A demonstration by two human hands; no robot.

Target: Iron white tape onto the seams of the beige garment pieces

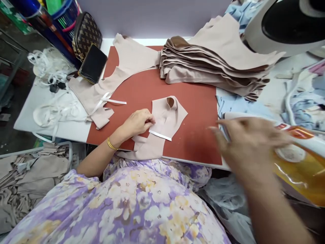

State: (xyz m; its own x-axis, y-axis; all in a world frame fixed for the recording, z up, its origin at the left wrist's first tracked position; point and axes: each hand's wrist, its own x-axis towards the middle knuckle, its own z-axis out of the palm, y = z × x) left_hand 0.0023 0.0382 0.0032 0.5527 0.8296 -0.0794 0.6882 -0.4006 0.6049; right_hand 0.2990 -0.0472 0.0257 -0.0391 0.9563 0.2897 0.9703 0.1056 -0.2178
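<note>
L grip (137, 122) pinching beige fabric (169, 117); R grip (250, 145) blurred, unclear, by plastic bag (291, 162).

Fabric stack (213, 64) — on the board (188, 91)

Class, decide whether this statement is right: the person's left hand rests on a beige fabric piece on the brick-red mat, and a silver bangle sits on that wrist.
One error: the bangle is gold, not silver, as the head view shows. The left hand does rest on a beige fabric piece on the brick-red mat.
</note>
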